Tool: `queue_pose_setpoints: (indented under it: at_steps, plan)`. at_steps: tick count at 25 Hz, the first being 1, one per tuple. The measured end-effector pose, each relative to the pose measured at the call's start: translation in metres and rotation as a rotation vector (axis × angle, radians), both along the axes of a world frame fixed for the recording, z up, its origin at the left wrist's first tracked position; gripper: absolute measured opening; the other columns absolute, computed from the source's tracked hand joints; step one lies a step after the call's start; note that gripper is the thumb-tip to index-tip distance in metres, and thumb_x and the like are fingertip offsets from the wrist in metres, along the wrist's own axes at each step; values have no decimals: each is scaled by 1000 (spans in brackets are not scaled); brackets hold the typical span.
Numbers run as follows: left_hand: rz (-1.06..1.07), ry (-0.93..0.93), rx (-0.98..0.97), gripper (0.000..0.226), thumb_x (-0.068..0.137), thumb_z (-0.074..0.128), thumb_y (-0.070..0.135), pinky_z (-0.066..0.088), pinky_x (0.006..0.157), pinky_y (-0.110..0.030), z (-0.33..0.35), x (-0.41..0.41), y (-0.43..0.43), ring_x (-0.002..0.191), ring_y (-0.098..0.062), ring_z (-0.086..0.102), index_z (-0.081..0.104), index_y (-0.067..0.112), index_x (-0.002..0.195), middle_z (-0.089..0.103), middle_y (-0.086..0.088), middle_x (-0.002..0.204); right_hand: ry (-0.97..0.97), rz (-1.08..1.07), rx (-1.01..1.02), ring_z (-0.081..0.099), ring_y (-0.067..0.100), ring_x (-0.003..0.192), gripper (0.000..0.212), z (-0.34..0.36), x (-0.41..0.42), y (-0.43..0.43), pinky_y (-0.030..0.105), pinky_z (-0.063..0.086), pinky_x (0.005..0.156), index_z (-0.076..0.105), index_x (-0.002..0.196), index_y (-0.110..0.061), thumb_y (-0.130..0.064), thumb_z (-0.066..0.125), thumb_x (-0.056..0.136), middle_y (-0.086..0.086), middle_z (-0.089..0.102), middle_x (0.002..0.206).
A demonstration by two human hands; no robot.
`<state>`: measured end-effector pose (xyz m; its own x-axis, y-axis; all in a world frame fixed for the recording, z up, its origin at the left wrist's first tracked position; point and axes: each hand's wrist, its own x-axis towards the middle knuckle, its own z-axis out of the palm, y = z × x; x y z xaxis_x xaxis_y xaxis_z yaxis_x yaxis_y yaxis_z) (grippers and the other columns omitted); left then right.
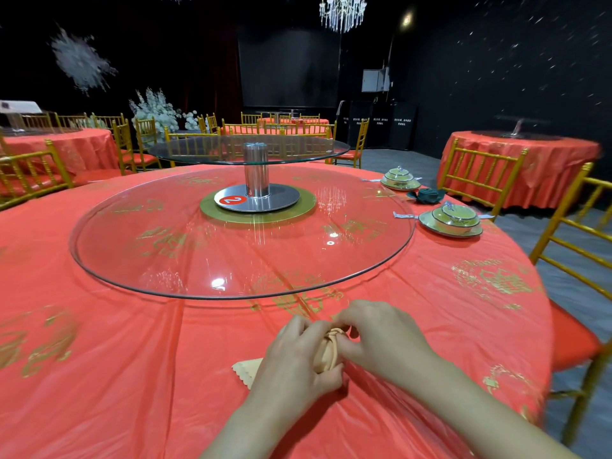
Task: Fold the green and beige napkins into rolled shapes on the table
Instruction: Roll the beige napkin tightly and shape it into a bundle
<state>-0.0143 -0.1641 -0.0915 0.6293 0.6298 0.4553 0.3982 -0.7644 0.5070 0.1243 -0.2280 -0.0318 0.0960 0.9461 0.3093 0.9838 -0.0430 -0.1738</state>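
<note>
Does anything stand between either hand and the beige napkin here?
Nothing visible does. The left hand and right hand both already hold the beige napkin on the table. Only its own loose scalloped corner sticks out, from under the left hand.

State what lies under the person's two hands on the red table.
A beige napkin, partly rolled, gripped by the left hand and right hand. Its scalloped corner lies flat on the red tablecloth. The hands cover the rest.
</note>
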Motion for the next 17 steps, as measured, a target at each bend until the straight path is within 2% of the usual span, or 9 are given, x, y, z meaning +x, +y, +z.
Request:
queue_pose_setpoints:
  at_steps: [4,9,12,17]
  plan:
    - [-6,26,27,49,68,59,50,34,80,-18,-1,0,1,95,-7,44,53,29,111,44,12,100,-56,-105,-92,57,27,103,18,7,-7,8,30,41,71,63,96,-22,-25,52,82,2,65,103]
    - [9,53,81,55,65,46,58,40,82,-29,-1,1,2,95,-13,47,53,22,106,46,8,100,-59,-81,-34,56,28,101,10,2,-7,9,33,43,74,57,92,-21,-23,51,84,1,59,102]
    - [25,23,47,56,63,49,58,39,80,-27,-2,1,2,93,-12,47,54,24,106,46,9,98,-5,-43,18,56,26,100,15,-3,-6,2,36,43,77,59,95,-19,-27,51,85,1,59,100]
    - [36,1,38,57,61,49,57,38,77,-23,-3,2,3,93,-10,48,56,25,107,47,10,97,106,55,-129,61,25,88,21,5,6,2,36,50,73,69,87,-20,-30,56,75,3,68,86]
